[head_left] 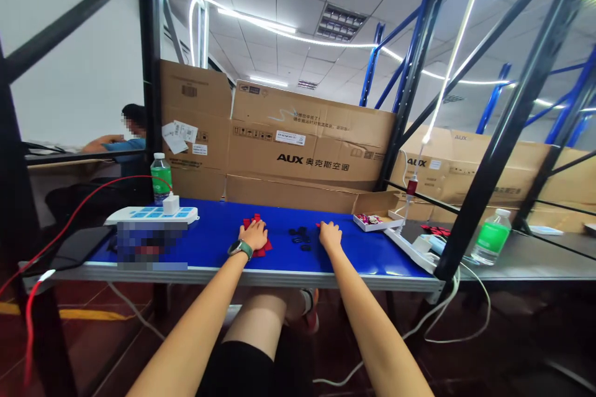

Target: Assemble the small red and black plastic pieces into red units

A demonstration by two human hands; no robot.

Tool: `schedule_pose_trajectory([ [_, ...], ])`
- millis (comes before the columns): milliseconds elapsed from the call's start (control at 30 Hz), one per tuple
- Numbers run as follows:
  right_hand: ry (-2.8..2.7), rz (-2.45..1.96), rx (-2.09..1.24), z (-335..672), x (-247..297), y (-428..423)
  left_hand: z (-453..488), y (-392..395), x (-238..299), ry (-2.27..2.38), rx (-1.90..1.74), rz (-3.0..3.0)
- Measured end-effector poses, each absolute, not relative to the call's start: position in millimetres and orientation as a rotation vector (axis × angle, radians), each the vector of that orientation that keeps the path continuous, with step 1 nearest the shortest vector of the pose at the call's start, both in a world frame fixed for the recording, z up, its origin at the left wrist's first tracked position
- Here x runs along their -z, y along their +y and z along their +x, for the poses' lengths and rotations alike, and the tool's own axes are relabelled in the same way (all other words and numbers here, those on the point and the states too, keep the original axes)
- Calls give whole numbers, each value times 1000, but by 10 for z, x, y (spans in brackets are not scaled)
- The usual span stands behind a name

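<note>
My left hand [254, 236], with a dark-banded watch [240, 250] on its wrist, lies palm down over several flat red pieces [261, 250], its fingers stretched out. Red edges stick out past the fingertips and beside the wrist. To the right, my right hand [330, 236] is lowered to the blue tabletop [284, 260] with its fingers together. A bit of a small red piece [318, 224] shows at its fingertips; the rest is hidden. Between the hands several small black pieces [300, 237], some ring-like, lie loosely grouped.
A white box [379, 223] with small wrapped items stands at the back right. Power strips [153, 215] and cables flank the work area. A green-labelled bottle [161, 178] stands back left, another bottle [492, 237] far right. Cardboard [311, 142] walls the back. A person [130, 142] sits at left.
</note>
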State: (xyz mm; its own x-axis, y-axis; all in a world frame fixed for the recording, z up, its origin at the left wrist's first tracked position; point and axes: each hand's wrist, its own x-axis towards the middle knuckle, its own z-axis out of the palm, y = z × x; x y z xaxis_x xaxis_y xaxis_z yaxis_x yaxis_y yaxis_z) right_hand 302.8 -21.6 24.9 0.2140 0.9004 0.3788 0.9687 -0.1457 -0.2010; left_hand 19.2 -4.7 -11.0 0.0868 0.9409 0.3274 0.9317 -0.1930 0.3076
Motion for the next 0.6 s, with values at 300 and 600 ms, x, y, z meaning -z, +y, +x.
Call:
schedule_pose_trajectory([
  [300, -1425, -1463, -484, 2879, -514, 93, -338, 149, 2, 1817, -466, 2391],
  [600, -1638, -1258, -552, 2025, -369, 117, 250, -55, -135, 1515, -1276, 2645],
])
